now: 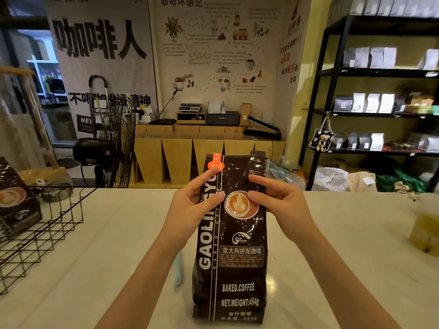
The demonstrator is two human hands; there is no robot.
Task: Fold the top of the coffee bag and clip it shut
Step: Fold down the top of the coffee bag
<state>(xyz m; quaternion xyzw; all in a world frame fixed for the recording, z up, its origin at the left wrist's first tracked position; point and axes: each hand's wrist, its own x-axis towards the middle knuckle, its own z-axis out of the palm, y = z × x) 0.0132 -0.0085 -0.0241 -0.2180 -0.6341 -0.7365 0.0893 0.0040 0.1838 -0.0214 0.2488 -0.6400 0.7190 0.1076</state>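
Note:
A tall dark brown coffee bag [232, 269] with white lettering stands upright on the white counter [107, 245] in front of me. Its top [235, 162] rises unfolded above my fingers, with an orange sticker at the upper left corner. My left hand [192, 205] grips the bag's upper left side, thumb on the front. On the upper right side my right hand [278, 200] pinches it the same way. A pale blue clip [178, 269] lies on the counter just left of the bag, behind my left forearm.
A black wire basket [45, 231] sits at the left of the counter with another coffee bag [16, 200] in it. A yellowish container [426, 224] stands at the right edge. Beyond the counter are a fan, wooden cabinets and black shelves.

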